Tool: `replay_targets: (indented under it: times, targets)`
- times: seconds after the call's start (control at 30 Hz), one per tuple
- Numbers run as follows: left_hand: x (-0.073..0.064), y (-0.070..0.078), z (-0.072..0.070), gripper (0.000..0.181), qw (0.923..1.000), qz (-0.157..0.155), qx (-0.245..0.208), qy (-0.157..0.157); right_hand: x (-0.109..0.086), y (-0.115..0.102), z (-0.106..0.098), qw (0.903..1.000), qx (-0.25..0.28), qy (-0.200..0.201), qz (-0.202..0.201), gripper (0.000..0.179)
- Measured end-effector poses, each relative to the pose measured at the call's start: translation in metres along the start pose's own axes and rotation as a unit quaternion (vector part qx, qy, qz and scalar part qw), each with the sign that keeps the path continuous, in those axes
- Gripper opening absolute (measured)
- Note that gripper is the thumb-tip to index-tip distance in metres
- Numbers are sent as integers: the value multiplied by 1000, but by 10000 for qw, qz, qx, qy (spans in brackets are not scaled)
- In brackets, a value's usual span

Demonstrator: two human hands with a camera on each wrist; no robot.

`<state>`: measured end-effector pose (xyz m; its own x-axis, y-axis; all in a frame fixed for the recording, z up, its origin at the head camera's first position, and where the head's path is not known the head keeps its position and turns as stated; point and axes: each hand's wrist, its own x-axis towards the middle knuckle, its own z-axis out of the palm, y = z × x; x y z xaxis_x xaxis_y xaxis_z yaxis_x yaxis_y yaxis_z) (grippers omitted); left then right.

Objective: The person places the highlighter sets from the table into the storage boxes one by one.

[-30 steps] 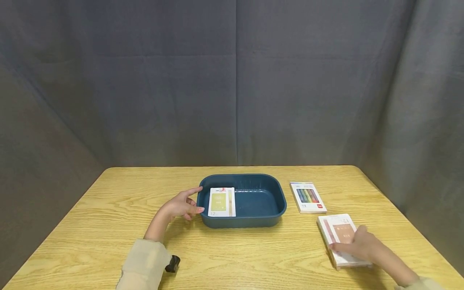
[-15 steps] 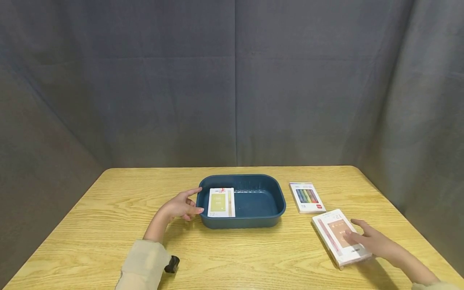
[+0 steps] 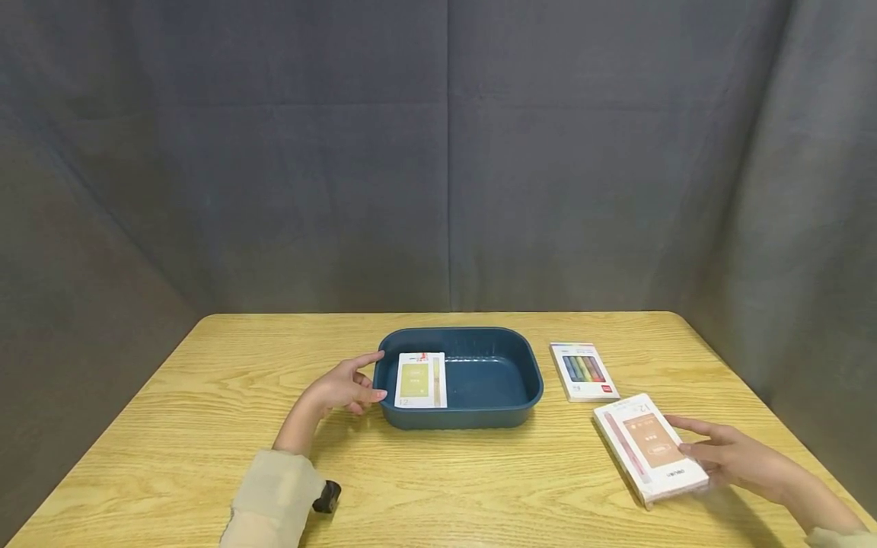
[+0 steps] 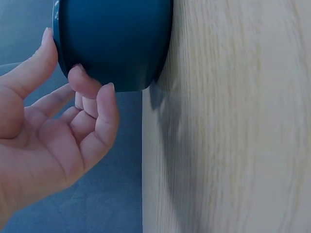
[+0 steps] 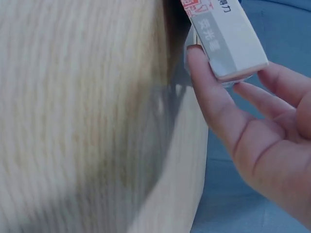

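Note:
My left hand (image 3: 342, 387) is at the left end of the dark blue tray (image 3: 473, 419). Its thumb and index fingertips touch the rim; in the left wrist view its other fingers bend below, near the tray's end wall (image 4: 114, 43). Flat inside the tray, on the left, lies a white box with a yellow-green label (image 3: 414, 380). At the right, my right hand (image 3: 743, 460) holds the right edge of a thick white highlighter box with a brown label (image 3: 654, 441). The right wrist view shows thumb and fingers on opposite sides of that box's end (image 5: 226, 41).
Behind the held box lies a white box with a window showing coloured sticks (image 3: 584, 371). Its near edge is close to the held box. The wooden table (image 3: 473, 487) ends at a grey curtain (image 3: 438, 190), which also hangs along both sides.
My right hand has gone from across the top of the highlighter box to its right edge. The box has shifted slightly towards the back. My left hand and the tray stay put.

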<state>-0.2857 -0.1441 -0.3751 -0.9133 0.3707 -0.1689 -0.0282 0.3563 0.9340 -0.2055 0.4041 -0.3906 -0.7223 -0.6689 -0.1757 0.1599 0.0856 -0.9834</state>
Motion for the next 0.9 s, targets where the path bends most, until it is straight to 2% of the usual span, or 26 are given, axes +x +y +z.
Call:
replay_targets:
  times: [0.17,0.53,0.7,0.9]
  targets:
    - [1,1,0,72,10000,-4,6,60,1,2,2,9985,506,16,-198,47]
    - [2,0,1,75,9994,-76,-342,-75,7,3,6,9949,709,322,-640,54]
    - [2,-1,1,76,9994,-40,-328,-97,12,2,9,9904,1015,465,-817,55]
    - [2,-2,2,74,9996,-33,-274,-19,23,-2,15,9855,1127,695,-1057,54]
